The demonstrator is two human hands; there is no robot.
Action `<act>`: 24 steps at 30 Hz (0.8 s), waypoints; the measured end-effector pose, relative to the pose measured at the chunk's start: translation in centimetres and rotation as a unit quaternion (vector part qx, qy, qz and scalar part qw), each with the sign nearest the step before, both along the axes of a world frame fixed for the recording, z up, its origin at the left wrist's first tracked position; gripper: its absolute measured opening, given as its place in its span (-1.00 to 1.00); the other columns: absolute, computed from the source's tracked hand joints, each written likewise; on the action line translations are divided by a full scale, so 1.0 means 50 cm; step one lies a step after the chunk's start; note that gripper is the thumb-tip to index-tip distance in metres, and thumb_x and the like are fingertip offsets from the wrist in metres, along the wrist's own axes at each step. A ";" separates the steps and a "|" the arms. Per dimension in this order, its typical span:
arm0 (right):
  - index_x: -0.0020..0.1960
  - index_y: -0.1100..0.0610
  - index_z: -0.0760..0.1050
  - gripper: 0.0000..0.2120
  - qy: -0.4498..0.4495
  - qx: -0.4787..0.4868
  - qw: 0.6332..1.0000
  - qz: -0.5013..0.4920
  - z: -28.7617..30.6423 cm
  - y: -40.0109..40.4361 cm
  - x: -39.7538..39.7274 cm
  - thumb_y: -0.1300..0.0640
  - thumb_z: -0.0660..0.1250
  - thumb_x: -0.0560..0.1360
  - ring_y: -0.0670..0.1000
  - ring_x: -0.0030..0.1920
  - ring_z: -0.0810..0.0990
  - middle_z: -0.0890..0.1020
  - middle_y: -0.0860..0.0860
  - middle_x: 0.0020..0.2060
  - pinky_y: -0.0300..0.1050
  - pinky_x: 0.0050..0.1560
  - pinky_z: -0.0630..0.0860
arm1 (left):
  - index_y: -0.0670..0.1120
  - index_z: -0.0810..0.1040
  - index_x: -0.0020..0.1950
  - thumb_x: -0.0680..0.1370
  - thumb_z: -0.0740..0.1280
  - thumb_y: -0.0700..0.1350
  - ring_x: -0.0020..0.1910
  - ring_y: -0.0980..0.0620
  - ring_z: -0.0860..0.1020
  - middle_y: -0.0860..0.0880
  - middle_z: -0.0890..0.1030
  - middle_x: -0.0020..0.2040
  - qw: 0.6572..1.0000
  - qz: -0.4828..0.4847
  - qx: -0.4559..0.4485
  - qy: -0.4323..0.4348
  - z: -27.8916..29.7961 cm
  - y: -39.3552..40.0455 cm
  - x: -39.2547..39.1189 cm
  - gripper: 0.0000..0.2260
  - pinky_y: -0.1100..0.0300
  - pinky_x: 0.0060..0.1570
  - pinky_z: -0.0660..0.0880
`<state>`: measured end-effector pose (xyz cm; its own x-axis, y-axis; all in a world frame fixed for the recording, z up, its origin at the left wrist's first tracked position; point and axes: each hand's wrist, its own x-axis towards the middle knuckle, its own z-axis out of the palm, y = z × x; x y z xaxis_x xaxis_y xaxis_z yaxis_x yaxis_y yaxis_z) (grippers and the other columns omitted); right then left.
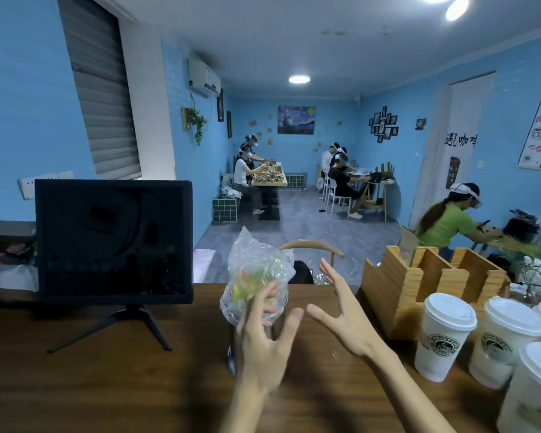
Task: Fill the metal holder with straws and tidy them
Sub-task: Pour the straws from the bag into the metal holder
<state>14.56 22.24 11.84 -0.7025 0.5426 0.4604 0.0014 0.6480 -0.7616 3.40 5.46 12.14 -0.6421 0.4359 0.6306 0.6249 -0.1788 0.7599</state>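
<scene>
A dark wooden desk (107,385) with visible grain carries the metal holder (231,354), a shiny upright cylinder near the middle, mostly hidden behind the left hand (263,339). Only its left wall and base show. Rising from it is a crinkled clear plastic bag (256,270), glossy and bunched at the top, with the straws (250,282) inside as a blur of green, yellow and orange; single straws cannot be made out.

The left hand is in front of the holder with fingers spread and gently bent, the fingertips up against the lower part of the bag. Whether it actually grips the bag or holder I cannot tell. The right hand (341,314) is just beside it on the right, wide, fingers splayed and holding nothing, not touching the bag.

At the left stands a black flat monitor (113,239) on a thin splayed-leg stand, its screen dark. At the right is a pale wooden organiser (419,285) with slotted compartments, and in front of it a cluster of tall white paper cups (444,335) with flat white lids and round green logos. Beyond the desk, the curved wooden back of a chair (310,245) shows, and a room with blue walls where seated people work at tables.
</scene>
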 end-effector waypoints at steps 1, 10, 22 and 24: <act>0.62 -0.25 0.03 -0.06 -0.008 -0.003 1.000 -0.007 -0.013 0.004 -0.001 -0.41 0.42 0.40 -0.34 0.55 0.11 0.16 -0.33 0.58 -0.12 0.56 0.12 | 0.35 0.43 0.33 0.42 0.41 0.28 0.03 0.17 0.58 0.24 0.57 0.11 0.999 0.018 -0.002 0.027 0.004 -0.009 -0.009 -0.51 0.30 -0.03 0.53; 0.60 -0.32 -0.07 0.04 -0.042 -0.065 0.997 0.011 -0.070 -0.006 -0.060 -0.38 0.51 0.35 -0.25 0.57 0.12 0.10 -0.26 0.61 0.05 0.61 0.16 | -0.01 0.04 0.60 0.40 0.58 0.05 0.42 0.48 0.18 0.19 0.20 0.47 0.997 0.038 -0.062 -0.019 -0.031 -0.016 -0.149 -0.04 0.34 0.40 0.28; 0.47 -0.22 0.24 -0.39 0.058 -0.010 0.998 -0.032 -0.049 -0.063 -0.200 -0.36 0.35 0.51 -0.23 0.39 0.41 0.45 -0.21 0.37 0.00 0.43 0.41 | -0.12 0.27 0.54 0.40 0.20 0.22 0.30 -0.18 0.52 -0.15 0.52 0.37 0.984 0.014 -0.176 -0.017 -0.037 0.072 -0.186 -0.23 0.06 0.22 0.45; 0.44 -0.34 0.16 -0.36 0.055 -0.017 0.998 -0.040 -0.060 -0.062 -0.199 -0.40 0.35 0.47 -0.27 0.38 0.40 0.43 -0.25 0.38 -0.02 0.42 0.42 | -0.12 0.27 0.54 0.35 0.20 0.14 0.26 -0.22 0.53 -0.16 0.53 0.35 0.983 0.028 -0.182 -0.004 -0.046 0.071 -0.190 -0.23 0.05 0.15 0.47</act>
